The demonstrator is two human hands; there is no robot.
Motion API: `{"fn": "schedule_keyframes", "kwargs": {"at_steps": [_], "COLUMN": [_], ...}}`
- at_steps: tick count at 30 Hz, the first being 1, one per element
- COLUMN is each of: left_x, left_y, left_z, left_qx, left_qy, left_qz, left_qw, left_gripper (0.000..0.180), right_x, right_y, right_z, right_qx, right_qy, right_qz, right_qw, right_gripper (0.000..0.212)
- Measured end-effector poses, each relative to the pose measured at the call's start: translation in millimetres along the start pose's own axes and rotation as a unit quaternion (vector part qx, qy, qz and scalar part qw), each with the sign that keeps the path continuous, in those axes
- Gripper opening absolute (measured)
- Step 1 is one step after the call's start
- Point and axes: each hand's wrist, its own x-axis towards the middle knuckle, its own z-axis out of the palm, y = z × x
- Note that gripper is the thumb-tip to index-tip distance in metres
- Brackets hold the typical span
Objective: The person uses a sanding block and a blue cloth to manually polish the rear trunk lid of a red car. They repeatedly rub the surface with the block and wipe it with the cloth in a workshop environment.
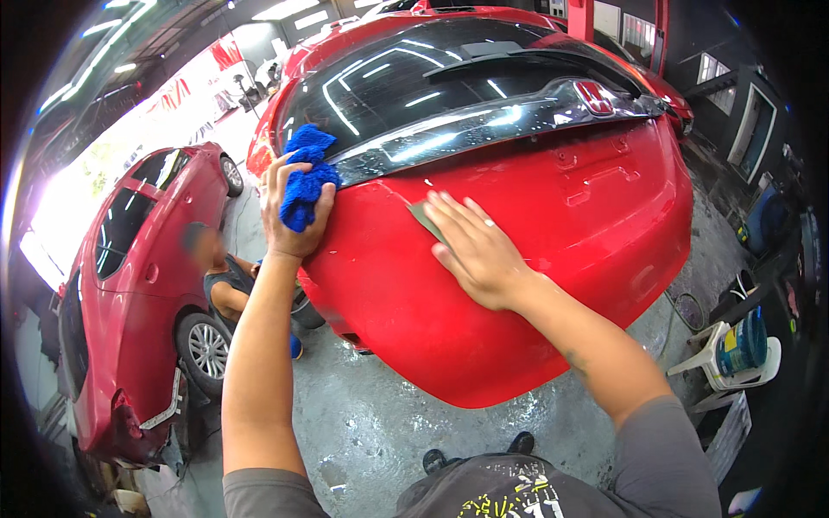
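My left hand (294, 204) grips a bunched blue microfiber cloth (304, 186) at the left rear corner of a red car, beside the end of the chrome trim. Flat on the red tailgate (466, 345) lies my right hand (473, 250), its fingers stretched toward the trim. Beneath those fingers it holds a grey-green piece of sandpaper (425, 221) against the paint, and only the sheet's left edge shows. The glossy trim strip (466, 134) above bears pale specks and a red emblem (593, 97). Small pale marks dot the tailgate.
Another red car (142, 268), its rear bumper area damaged, stands at the left. Between the cars a person (226, 281) crouches near a wheel. On the right, a white plastic chair (721, 367) carries a teal bucket (744, 343). The grey floor (380, 432) looks wet.
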Motion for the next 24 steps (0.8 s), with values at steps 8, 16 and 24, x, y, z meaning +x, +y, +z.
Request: {"fn": "schedule_keyframes", "kwargs": {"at_steps": [8, 16, 24], "left_x": [-1.3, -0.2, -1.1], "left_y": [3.3, 4.4, -2.5], "left_z": [-10.0, -1.5, 0.1], "left_qx": [0.003, -0.022, -0.012], "left_qy": [0.02, 0.029, 0.03], "left_qz": [-0.003, -0.001, 0.016], "left_qw": [1.0, 0.999, 0.999], "left_gripper": [0.05, 0.05, 0.047], "right_x": [-27.3, 29.8, -8.5], "right_y": [-4.5, -24.2, -43.3], "right_z": [-9.8, 0.9, 26.6], "right_qx": [0.011, 0.018, -0.085], "right_qy": [-0.013, 0.023, 0.153], "right_qz": [-0.023, -0.045, 0.045], "right_qw": [1.0, 0.999, 0.984], "right_gripper": [0.058, 0.055, 0.058]}}
